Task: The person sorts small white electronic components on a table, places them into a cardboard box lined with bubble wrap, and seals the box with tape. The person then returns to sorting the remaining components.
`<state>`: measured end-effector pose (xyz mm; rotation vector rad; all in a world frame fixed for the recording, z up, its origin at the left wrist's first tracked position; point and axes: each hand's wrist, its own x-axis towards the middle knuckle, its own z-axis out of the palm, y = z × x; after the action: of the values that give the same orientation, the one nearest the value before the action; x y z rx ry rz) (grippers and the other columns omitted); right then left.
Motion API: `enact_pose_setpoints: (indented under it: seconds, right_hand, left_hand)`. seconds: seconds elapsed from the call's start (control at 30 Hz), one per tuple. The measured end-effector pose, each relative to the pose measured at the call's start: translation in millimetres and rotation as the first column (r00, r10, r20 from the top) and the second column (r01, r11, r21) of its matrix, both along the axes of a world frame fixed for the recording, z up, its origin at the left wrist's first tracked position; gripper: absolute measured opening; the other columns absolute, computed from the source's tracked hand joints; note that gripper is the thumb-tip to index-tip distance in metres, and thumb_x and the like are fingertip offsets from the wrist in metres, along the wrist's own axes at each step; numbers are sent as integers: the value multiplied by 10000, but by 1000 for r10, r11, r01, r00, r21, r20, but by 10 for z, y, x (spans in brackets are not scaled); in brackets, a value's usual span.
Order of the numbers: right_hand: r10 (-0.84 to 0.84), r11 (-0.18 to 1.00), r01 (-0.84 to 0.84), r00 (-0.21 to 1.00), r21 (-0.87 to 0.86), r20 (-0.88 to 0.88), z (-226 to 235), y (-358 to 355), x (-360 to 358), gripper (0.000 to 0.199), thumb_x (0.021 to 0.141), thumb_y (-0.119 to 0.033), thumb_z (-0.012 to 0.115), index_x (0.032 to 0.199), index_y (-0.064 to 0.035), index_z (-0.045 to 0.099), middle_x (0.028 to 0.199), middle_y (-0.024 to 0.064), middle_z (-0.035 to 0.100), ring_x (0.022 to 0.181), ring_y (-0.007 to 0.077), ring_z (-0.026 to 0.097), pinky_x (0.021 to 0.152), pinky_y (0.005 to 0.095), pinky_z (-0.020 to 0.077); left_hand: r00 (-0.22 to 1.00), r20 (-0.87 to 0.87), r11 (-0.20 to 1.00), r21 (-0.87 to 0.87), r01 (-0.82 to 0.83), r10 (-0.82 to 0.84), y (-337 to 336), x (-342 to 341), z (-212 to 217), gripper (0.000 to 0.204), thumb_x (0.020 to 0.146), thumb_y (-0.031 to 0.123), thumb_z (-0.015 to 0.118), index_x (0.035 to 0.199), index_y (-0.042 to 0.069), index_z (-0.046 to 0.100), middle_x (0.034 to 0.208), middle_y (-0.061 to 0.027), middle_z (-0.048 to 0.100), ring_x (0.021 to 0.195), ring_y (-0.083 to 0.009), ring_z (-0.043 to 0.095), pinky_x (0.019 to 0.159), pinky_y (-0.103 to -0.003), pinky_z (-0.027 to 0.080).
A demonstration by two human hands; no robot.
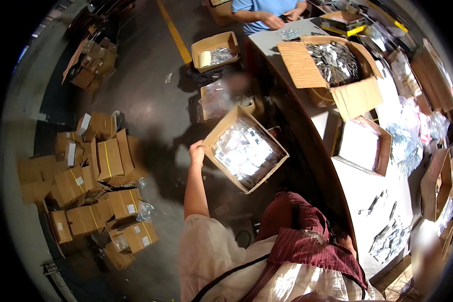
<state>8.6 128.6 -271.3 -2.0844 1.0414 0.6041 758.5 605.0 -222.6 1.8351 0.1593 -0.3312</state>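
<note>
My left hand (197, 154) grips the left corner of an open cardboard box (214, 160), its fingers closed on the rim. The box hangs over the floor beside the table, with shiny clear plastic packets (244, 148) inside, some bright with glare. My right hand (345, 242) is low at the table's edge, by the dark red striped apron (317, 246), and its fingers are mostly hidden. Nearest to it on the table (350, 194) lie flat metallic pieces (391, 239) in a loose pile.
A large box of dark metal parts (332, 63) and a smaller open box (360, 143) stand on the table. Opposite, a person in blue (259, 12) handles small pieces. More boxes (215, 50) stand along the table's left side; empty cartons (93, 186) heap on the left floor.
</note>
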Motion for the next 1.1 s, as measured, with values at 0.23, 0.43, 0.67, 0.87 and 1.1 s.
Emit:
enact_pose_setpoints:
  seconds: [0.23, 0.43, 0.67, 0.87, 1.1]
  right_hand:
    - [-342, 939, 340, 918, 43, 203, 1108, 260, 687, 551, 884, -238, 683, 1337, 43, 541, 1247, 264, 644, 1202, 339, 618, 1001, 397, 484]
    - [-583, 777, 347, 710, 525, 394, 2136, 101, 1150, 422, 963, -2, 581, 1374, 27, 490, 1203, 155, 646, 1111, 197, 611, 948, 308, 484]
    - [-518, 827, 536, 607, 171, 603, 1948, -364, 761, 367, 924, -33, 603, 1290, -23, 585, 1103, 116, 696, 946, 191, 669, 852, 314, 519]
    - [-22, 968, 189, 716, -164, 698, 2370, -536, 1056, 481, 803, 9, 611, 1280, -43, 582, 1222, 181, 598, 1047, 401, 625, 885, 442, 530]
    - [-65, 899, 383, 596, -212, 800, 1884, -554, 1145, 484, 766, 56, 609, 1241, -36, 599, 1226, 179, 591, 1101, 396, 581, 955, 451, 474]
  left_hand:
    - [978, 119, 776, 595, -210, 174, -664, -398, 153, 401, 894, 238, 577, 1212, 3, 645, 1156, -275, 676, 1108, -449, 637, 925, -479, 512]
    - [961, 226, 735, 677, -38, -158, -790, -969, 299, 598, 816, 205, 665, 1305, -99, 507, 1308, -353, 548, 1247, -463, 535, 1053, -483, 427]
    - [475, 474, 614, 764, 196, -741, -2000, -2379, 745, 501, 879, 21, 584, 1366, -53, 490, 1434, -279, 461, 1377, -454, 382, 1147, -516, 324]
    - [163, 461, 480, 745, 464, -872, -3306, -3117, 1336, 319, 848, 50, 618, 1165, 51, 656, 1267, -128, 598, 1169, -400, 527, 1023, -506, 406]
    - [640, 131, 265, 957, 118, -757, -2893, -1816, 692, 506, 833, 507, 728, 1010, 37, 669, 984, -175, 671, 975, -390, 618, 871, -461, 473]
